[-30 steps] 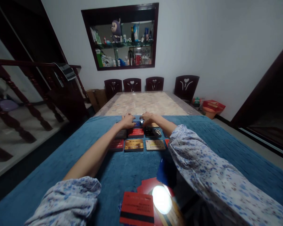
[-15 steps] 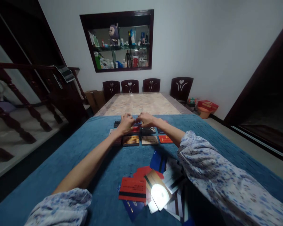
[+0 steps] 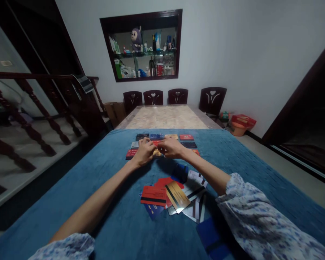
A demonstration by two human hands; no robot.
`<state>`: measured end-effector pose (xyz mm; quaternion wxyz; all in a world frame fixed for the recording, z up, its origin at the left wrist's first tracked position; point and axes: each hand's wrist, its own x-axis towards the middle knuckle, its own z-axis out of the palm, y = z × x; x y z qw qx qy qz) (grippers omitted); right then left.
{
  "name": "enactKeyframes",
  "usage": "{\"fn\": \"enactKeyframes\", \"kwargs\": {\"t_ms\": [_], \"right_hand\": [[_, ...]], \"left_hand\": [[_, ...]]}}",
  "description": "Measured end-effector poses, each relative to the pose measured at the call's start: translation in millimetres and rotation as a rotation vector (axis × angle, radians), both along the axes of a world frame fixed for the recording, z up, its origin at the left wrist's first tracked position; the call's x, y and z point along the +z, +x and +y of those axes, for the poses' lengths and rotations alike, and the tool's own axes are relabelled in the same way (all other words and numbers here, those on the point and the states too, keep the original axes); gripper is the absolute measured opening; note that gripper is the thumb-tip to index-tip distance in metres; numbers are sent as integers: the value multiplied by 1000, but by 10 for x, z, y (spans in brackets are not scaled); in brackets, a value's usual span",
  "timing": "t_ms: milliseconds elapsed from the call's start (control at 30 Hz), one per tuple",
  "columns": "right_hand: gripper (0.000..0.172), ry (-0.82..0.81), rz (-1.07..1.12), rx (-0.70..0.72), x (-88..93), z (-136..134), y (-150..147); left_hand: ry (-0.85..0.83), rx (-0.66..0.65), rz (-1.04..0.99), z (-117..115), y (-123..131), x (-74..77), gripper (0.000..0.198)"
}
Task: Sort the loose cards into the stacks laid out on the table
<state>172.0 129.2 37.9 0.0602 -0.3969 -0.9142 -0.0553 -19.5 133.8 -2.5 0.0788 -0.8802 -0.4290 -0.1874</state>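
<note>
Rows of stacked plastic cards lie ahead on a blue cloth. My left hand (image 3: pixel 144 153) and my right hand (image 3: pixel 172 147) are almost touching over the middle of these rows, fingers bent inward. Between them show a red card (image 3: pixel 156 142) and, nearer me, a gold card (image 3: pixel 156 153). Both hands' fingertips press at the cards' edges; exactly which stack they grip is partly hidden. Around them are a black stack (image 3: pixel 142 137), a blue stack (image 3: pixel 156 136), a red stack (image 3: pixel 186 137), a dark stack (image 3: pixel 189 144) and a dark red stack (image 3: pixel 131 154).
Closer to me lies a loose overlapping pile with a red card (image 3: pixel 153 196), a gold striped card (image 3: pixel 177 196) and several grey ones. A blue card (image 3: pixel 212 236) is by my right sleeve. Beyond the blue cloth (image 3: pixel 116 224) are the bare tabletop (image 3: pixel 168 117) and several chairs (image 3: pixel 213 99).
Both hands have come from the back row toward the nearer rows. The back row is now uncovered. The view has shifted slightly, showing more of the blue card by my right sleeve.
</note>
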Motion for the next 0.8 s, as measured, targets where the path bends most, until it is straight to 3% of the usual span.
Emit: {"fn": "enactKeyframes", "kwargs": {"t_ms": [133,567,800], "right_hand": [[19,15,28,-4,-60,-237,13],[16,-48,56,32,-242,-879,171],[17,-64,90,123,-269,-1082,179]], "left_hand": [[-3,-14,-22,-284,-40,-69,28],[-36,-25,-62,-1091,-261,-248,23],[-115,-79,-155,-1288,-338,-266,20]]}}
